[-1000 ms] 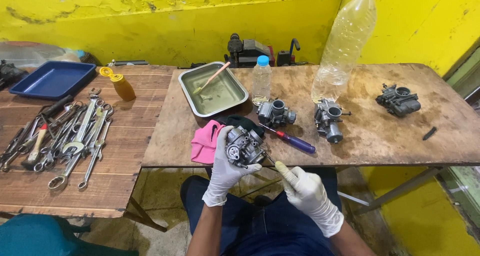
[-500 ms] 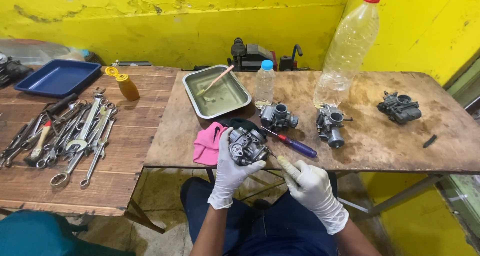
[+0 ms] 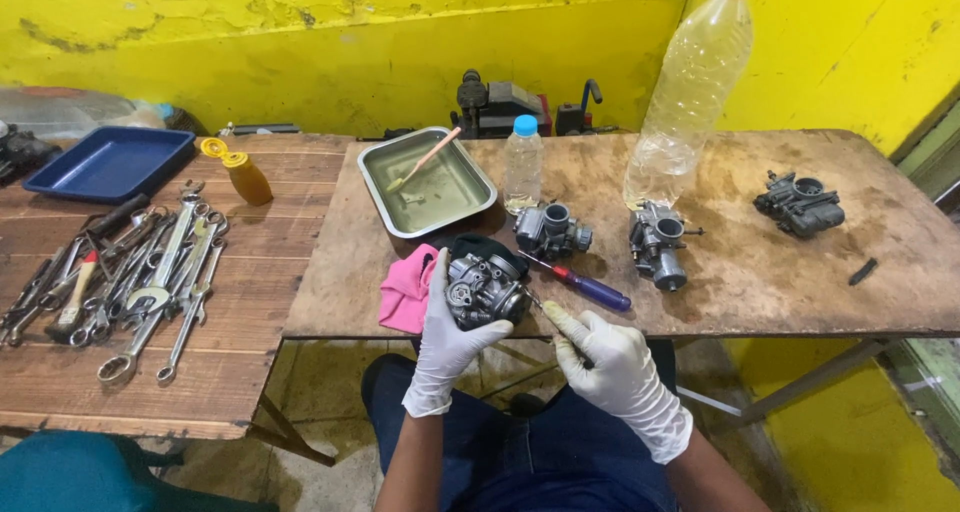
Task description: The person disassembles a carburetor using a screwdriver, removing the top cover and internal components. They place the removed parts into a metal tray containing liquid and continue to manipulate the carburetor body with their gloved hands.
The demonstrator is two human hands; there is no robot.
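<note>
Right hand (image 3: 610,357) nearer held carburetor (image 3: 485,290), left hand (image 3: 445,327) gripping, three carburetors (image 3: 552,230) on table.

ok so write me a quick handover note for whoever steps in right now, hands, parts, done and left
Left hand: gloved, gripping a carburetor at the table edge.
Right hand: gloved, holding a thin tool to the carburetor's side; the tip is too small to tell.
Parts: three more carburetors on the table, blue-handled screwdriver, pink rag, metal tray with brush.
Done: held carburetor off the table and in hand.
Left: the other three lie untouched.
</note>
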